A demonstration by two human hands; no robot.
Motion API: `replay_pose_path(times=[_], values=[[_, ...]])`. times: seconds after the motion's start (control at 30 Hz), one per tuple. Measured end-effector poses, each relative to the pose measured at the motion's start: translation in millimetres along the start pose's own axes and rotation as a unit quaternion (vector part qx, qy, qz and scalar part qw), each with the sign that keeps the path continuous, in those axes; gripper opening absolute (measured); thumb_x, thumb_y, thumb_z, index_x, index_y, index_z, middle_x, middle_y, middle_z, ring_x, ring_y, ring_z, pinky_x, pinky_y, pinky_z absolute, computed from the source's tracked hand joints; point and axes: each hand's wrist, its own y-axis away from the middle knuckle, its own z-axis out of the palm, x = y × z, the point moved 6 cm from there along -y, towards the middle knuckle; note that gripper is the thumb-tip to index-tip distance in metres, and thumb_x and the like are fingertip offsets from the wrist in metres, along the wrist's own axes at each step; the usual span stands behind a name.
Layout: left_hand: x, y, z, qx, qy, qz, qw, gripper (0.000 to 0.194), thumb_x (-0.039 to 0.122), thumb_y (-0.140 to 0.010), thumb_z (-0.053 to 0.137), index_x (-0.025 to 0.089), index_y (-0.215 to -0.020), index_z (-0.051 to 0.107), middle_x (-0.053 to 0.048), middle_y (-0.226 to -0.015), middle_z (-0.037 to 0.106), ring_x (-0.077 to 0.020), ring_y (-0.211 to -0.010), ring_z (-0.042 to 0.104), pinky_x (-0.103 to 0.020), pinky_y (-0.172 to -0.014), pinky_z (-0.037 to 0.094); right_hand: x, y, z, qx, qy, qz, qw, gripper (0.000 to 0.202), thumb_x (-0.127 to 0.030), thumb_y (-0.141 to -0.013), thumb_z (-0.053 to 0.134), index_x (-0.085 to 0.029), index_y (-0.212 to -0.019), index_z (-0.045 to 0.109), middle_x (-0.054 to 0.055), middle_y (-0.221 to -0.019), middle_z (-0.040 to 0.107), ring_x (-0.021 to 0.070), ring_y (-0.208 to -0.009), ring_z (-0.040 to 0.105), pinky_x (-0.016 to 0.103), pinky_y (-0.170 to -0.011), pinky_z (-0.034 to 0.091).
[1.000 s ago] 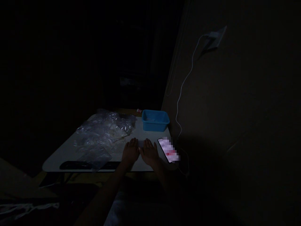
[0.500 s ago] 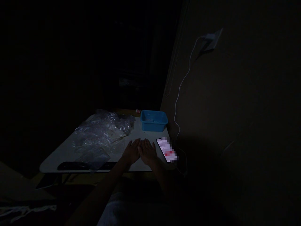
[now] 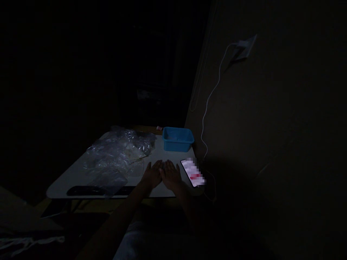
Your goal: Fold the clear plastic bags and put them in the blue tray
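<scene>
Crumpled clear plastic (image 3: 114, 155) lies on the white table (image 3: 65, 177) at ten o'clock from the left hand (image 3: 152, 176), whose fingers stretch flat. Beside it, the right hand (image 3: 171, 176) lies likewise, little finger apart; anything beneath is hidden. A blue tub (image 3: 177, 146) sits at one o'clock, a lit phone (image 3: 192, 172) at three.

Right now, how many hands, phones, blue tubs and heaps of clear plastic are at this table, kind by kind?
Hands: 2, left hand and right hand
Phone: 1
Blue tub: 1
Clear plastic heap: 1, its separate pieces too dim to count
Total: 5
</scene>
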Motion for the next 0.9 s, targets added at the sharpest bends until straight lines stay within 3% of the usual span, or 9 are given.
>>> replay_pose_path(times=[0.4, 0.9], values=[[-1.6, -0.7, 2.5, -0.006, 0.004, -0.003, 1.000, 0.047, 0.028, -0.083, 0.029, 0.017, -0.128, 0.036, -0.011, -0.137, 0.033, -0.0219, -0.126, 0.026, -0.050, -0.100, 0.017, 0.0, 0.9, 1.1, 0.026, 0.011, -0.008, 1.000, 0.056, -0.043, -0.089, 0.010, -0.013, -0.131, 0.031, 0.009, -0.138, 0.028, 0.0180, -0.129, 0.016, 0.042, -0.103, 0.007], [-1.7, -0.7, 4.6, -0.011, -0.003, 0.003, 1.000, 0.048, 0.028, -0.083, 0.028, 0.017, -0.130, 0.033, -0.011, -0.138, 0.030, -0.0223, -0.127, 0.024, -0.053, -0.099, 0.016, 1.2, -1.2, 2.7, 0.005, -0.002, -0.001, 1.000, 0.056, -0.044, -0.089, 0.010, -0.015, -0.132, 0.031, 0.009, -0.139, 0.027, 0.0180, -0.129, 0.015, 0.043, -0.102, 0.007]])
